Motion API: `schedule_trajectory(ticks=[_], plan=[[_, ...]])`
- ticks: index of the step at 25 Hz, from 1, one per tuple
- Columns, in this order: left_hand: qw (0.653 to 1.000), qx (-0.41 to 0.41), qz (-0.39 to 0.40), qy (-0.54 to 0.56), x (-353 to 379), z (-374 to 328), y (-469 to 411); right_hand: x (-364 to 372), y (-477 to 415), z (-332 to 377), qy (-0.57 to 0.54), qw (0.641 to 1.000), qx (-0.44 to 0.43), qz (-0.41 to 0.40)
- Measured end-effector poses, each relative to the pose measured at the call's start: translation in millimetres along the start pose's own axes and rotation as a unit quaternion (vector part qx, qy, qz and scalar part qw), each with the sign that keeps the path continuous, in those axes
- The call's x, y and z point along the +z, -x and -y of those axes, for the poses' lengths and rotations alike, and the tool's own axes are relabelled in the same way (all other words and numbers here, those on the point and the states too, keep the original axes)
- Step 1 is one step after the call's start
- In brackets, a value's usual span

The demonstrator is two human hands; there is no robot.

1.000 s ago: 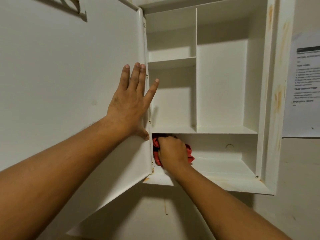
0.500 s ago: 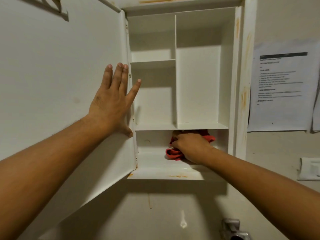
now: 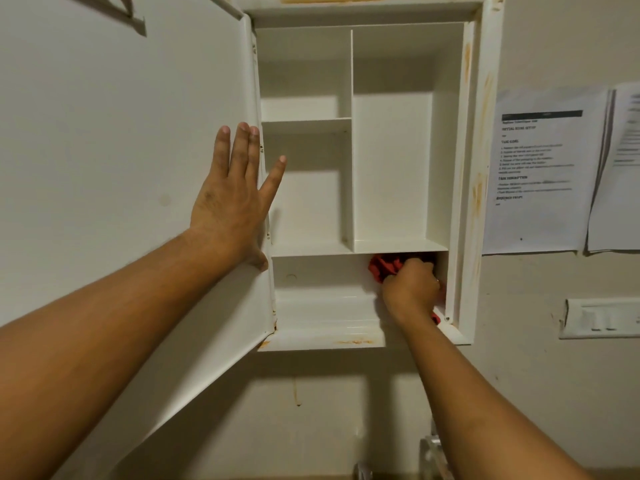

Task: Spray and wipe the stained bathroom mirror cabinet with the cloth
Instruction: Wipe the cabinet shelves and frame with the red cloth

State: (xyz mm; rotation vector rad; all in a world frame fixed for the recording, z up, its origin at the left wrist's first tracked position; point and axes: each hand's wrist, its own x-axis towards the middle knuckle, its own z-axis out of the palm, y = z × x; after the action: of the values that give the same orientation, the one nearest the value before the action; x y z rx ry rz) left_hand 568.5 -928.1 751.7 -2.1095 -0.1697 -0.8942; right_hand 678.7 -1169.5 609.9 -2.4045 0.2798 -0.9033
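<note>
Sliding along since half a second ago, the red cloth [image 3: 382, 266] and the right hand [image 3: 410, 289] have gone from the middle of the cabinet's bottom shelf [image 3: 322, 306] to its right end. On the left of the cabinet [image 3: 475, 161] the door [image 3: 121, 168] stands swung open. The left hand [image 3: 232, 199] lies flat on the door by the hinge edge, fingers straight and spread, holding nothing. The white cabinet has orange-brown stains on its right frame and along its bottom front lip. Inside, in the bottom shelf's right corner, the right hand's fingers are curled tight around the bunched cloth and press it against the shelf. Right of the cabinet a paper sheet [image 3: 540, 174] is stuck on the wall; its bold headings look like "TASK GOAL" and "TASK DESCRIPTION", and the small lines are too blurry to read. A second sheet [image 3: 620, 168] hangs just beside it. Lower right of the cabinet sits a white switch plate [image 3: 599, 318].
</note>
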Motion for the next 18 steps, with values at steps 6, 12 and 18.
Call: schedule_trajectory(ticks=[6, 12, 18], plan=[[1.0, 0.003, -0.013, -0.001, 0, 2, 2, -28, -3, -13, 0.213, 0.91, -0.325, 0.143], [1.0, 0.009, -0.007, -0.005, -2, 0, 3, -2, 17, 14, 0.09, 0.988, -0.106, 0.062], [1.0, 0.005, -0.013, -0.015, 1, 0, 3, 43, 66, 114, -0.056, 0.963, -0.224, 0.14]])
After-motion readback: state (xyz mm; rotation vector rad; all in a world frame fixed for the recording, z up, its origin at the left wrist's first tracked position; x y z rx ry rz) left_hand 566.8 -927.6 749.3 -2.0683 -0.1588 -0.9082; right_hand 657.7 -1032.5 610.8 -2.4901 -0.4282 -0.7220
